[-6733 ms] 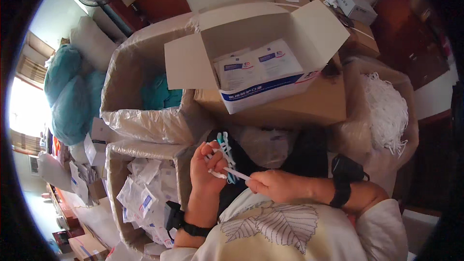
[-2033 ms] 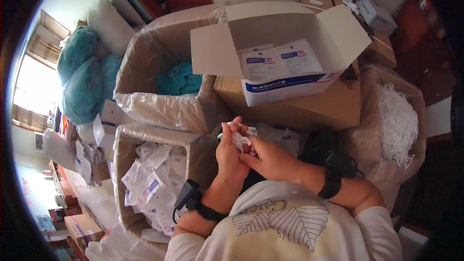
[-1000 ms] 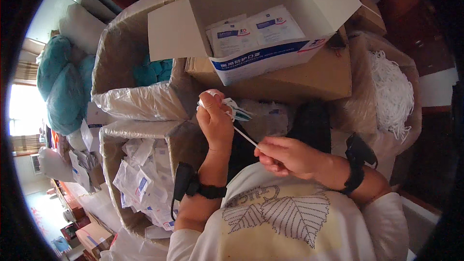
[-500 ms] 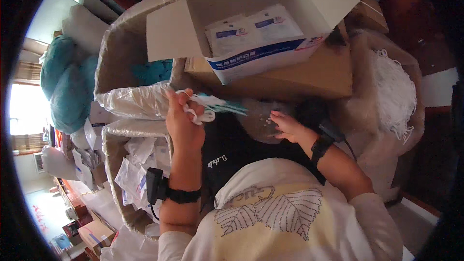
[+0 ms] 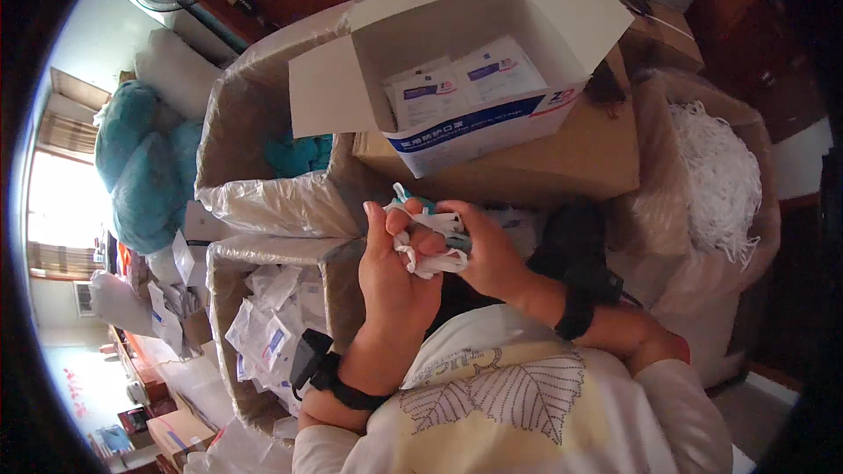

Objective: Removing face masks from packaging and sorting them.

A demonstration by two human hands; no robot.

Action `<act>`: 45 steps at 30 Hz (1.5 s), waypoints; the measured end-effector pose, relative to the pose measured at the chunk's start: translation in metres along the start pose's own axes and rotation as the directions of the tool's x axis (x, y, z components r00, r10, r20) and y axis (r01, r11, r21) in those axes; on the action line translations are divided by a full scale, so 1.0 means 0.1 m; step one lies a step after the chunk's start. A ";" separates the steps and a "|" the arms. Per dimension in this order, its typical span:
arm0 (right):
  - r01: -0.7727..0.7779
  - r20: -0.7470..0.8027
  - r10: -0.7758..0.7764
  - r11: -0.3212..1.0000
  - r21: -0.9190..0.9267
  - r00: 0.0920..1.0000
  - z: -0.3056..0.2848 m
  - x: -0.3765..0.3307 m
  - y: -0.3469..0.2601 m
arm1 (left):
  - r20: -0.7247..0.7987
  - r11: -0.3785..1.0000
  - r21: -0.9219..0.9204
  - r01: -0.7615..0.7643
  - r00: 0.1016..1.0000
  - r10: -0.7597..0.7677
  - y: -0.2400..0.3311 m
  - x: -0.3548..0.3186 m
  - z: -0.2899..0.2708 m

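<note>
Both hands meet in front of the chest: the left hand is curled tight around a crumpled white-and-teal face mask with elastic loops, and the right hand pinches its far edge. Just beyond sits an open white cardboard box of packets.

A small, soft, teal-and-white folded face mask with white elastic loops sits bunched up in the middle of the scene, just on the near side of the brown cardboard carton. It is crumpled rather than flat. Its white loops are gathered into a loose tangle at the lower edge, and a narrow teal tip pokes up on the far side. Most of its body is hidden, so its full shape cannot be told.
</note>
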State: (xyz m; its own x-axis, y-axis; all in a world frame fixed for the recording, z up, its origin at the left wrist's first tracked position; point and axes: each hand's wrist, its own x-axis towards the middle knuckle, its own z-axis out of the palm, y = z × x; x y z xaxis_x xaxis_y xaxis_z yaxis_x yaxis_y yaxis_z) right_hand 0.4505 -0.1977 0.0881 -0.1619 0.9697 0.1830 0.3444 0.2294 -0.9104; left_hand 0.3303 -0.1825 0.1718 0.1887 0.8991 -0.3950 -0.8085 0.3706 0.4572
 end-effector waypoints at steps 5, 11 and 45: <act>-0.328 0.297 0.198 0.804 0.495 0.934 -0.19 -0.08 0.05 | 0.074 0.996 0.045 0.079 0.994 -0.082 0.42 0.11 0.00; -0.480 0.325 0.363 0.754 0.448 0.873 -0.45 -0.22 0.10 | -0.008 0.644 0.760 0.082 0.993 -0.116 0.57 0.10 -0.88; -0.377 0.235 0.323 0.894 0.243 0.917 0.00 -0.37 0.00 | 0.212 -0.118 0.973 -0.198 0.969 0.129 -0.26 -0.13 -0.82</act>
State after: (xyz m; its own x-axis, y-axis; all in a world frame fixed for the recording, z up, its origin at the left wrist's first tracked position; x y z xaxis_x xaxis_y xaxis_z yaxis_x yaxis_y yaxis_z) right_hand 0.4559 -0.2332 0.0813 -0.2544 0.9433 -0.2132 0.1439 -0.1811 -0.9729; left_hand 0.3035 -0.2228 0.0999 0.1966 0.9683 -0.1543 0.6005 0.0055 0.7996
